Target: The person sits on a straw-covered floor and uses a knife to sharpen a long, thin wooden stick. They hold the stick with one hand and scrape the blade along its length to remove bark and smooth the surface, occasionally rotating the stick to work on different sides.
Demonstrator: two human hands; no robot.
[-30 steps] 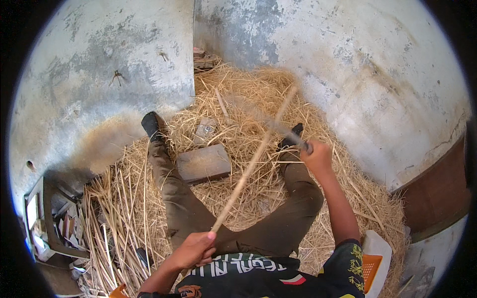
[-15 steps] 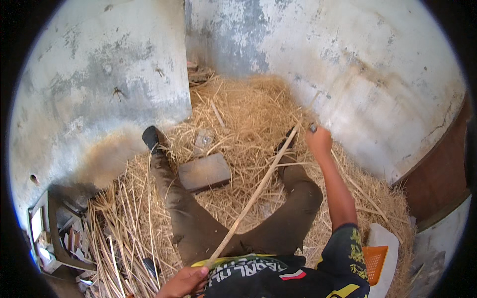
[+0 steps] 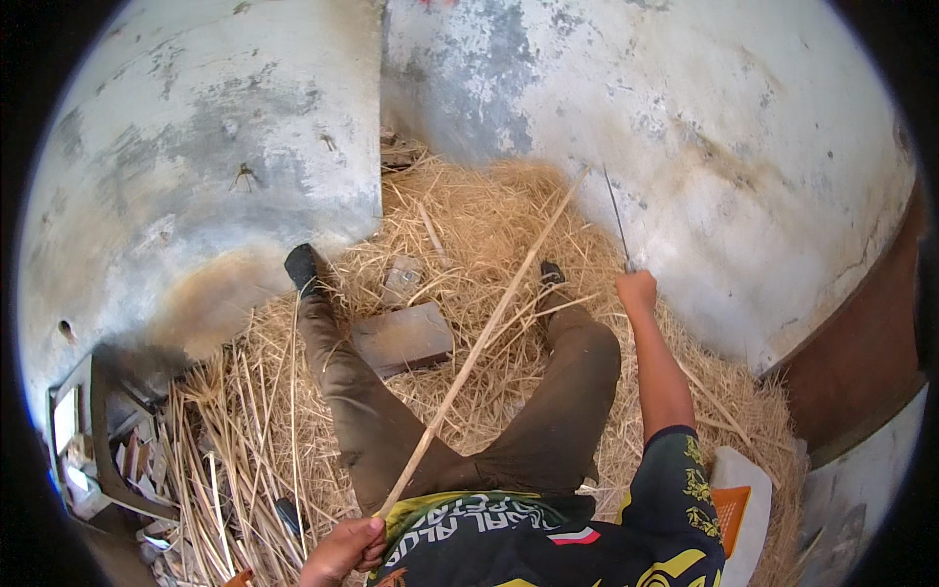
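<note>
I sit on straw with both legs stretched out. My left hand (image 3: 344, 550), low by my hip, grips the near end of a long thin pale cane (image 3: 479, 344) that runs up and to the right over my lap toward the wall. My right hand (image 3: 637, 290) is raised out to the right and is closed on the handle of a knife (image 3: 616, 220), whose narrow blade points up against the grey wall. The blade is clear of the cane. A flat grey stone slab (image 3: 402, 336) lies between my legs.
Grey plastered walls (image 3: 685, 127) meet in a corner ahead. Loose straw (image 3: 469, 215) covers the floor. Clutter and a dark frame (image 3: 93, 440) sit at the lower left. An orange-and-white package (image 3: 738, 504) lies at the lower right, beside a brown board (image 3: 851, 362).
My right hand lifted the knife off the cane and out to the right, blade now upright. My left hand drew the cane's near end back toward my hip.
</note>
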